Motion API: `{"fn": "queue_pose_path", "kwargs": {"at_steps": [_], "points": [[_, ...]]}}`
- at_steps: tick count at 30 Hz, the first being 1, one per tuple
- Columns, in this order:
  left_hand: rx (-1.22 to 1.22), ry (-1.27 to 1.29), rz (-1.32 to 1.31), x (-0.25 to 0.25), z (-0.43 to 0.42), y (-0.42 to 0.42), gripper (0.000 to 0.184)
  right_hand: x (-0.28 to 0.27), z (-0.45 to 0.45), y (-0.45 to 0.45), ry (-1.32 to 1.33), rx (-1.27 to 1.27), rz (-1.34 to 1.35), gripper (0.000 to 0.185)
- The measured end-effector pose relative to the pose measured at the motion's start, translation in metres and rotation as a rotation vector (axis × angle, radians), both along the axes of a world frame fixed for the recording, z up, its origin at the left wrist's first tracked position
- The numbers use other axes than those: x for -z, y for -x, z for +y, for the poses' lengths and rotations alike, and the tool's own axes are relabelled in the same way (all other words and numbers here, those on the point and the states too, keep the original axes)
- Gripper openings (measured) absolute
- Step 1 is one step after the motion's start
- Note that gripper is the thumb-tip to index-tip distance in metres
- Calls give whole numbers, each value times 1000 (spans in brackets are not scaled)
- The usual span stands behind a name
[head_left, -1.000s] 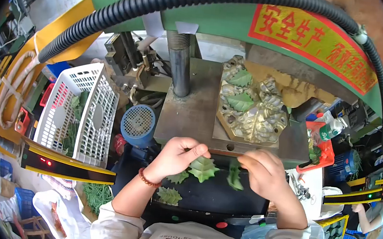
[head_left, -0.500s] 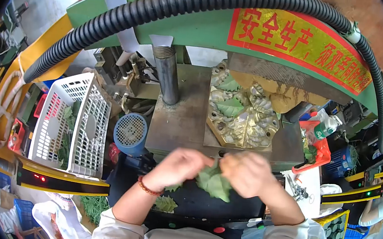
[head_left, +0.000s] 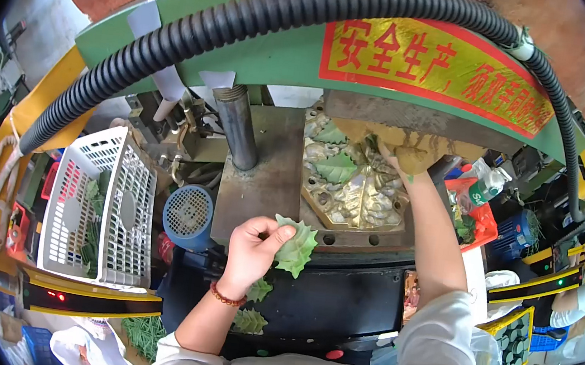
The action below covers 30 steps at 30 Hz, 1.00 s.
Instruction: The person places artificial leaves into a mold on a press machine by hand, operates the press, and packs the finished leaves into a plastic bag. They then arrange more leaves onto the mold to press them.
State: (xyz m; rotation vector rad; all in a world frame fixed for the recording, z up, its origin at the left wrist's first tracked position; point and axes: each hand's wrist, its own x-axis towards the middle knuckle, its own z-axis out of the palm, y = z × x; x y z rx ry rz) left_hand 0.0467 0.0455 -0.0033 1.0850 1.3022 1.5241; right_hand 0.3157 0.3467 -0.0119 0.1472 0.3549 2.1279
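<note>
My left hand [head_left: 254, 249] pinches a green leaf [head_left: 295, 248] between thumb and fingers, over the black surface [head_left: 344, 296]. My right hand [head_left: 394, 158] reaches to the back of the brass mold [head_left: 365, 194], under the press head; its fingers are partly hidden, with a bit of dark green at their tips. A green leaf [head_left: 336, 168] lies on the left side of the mold, and another [head_left: 330, 133] lies behind it. Two more leaves [head_left: 250, 320] [head_left: 260, 290] rest on the black surface beside my left wrist.
A white basket [head_left: 131, 215] with green pieces stands at left, near a blue motor [head_left: 188, 215]. The press column [head_left: 236, 129] rises left of the mold. A black hose [head_left: 275, 18] arches overhead. At right are a red basket [head_left: 483, 229] and a person's sleeve [head_left: 577, 301].
My hands have separated. My right hand has moved forward to the back of the mold, while my left hand keeps a leaf slightly to the left. The camera view has shifted.
</note>
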Motion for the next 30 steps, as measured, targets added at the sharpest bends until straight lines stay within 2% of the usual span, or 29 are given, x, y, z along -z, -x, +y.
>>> {"fn": "queue_pose_path", "kwargs": {"at_steps": [2, 6, 8, 12, 14, 15, 16, 18, 19, 21, 22, 24, 26, 28, 29, 30], "points": [[19, -17, 80, -3, 0, 2, 9, -10, -3, 9, 477, -411, 654, 31], [26, 152, 62, -17, -17, 12, 10, -31, -23, 40, 1470, -1233, 1961, 35], [36, 140, 74, -17, -12, 10, 11, -53, -50, 48, 1279, -1083, 1859, 34], [20, 91, 90, -20, -7, 2, 12, -51, -53, 49, 1380, -923, 1821, 32], [116, 75, 90, -26, -6, 5, 11, -78, -94, 57, 1902, -581, 2376, 25], [165, 61, 86, -29, -4, 5, 11, -96, -118, 59, 2155, -309, 2620, 24], [221, 58, 79, -30, -6, 2, 11, -109, -142, 58, 2384, 67, 2848, 24], [266, 14, 160, -38, -12, -6, 11, -129, -196, 70, 2744, -111, 2163, 12], [318, -51, 245, -46, -13, -9, 10, -123, -210, 69, 2857, 42, 2096, 12], [417, -195, 402, -55, -12, -16, 10, -103, -222, 61, 2941, 92, 2094, 7], [424, -200, 397, -52, -11, -16, 10, -105, -228, 55, 2909, -26, 2191, 6], [162, -64, 185, -36, -10, -10, 10, -102, -234, 43, 2859, -273, 2408, 7], [-99, 73, -10, -26, -10, -7, 10, -104, -224, 34, 2518, -823, 2700, 7], [-60, 36, 30, -29, -8, -15, 10, -106, -191, 32, 1738, -819, 3145, 7], [-30, 6, 61, -30, -8, -21, 10, -88, -162, 31, 1609, -1178, 2906, 6], [-6, -23, 89, -31, -8, -26, 10, -72, -136, 28, 1500, -975, 2835, 7]]}}
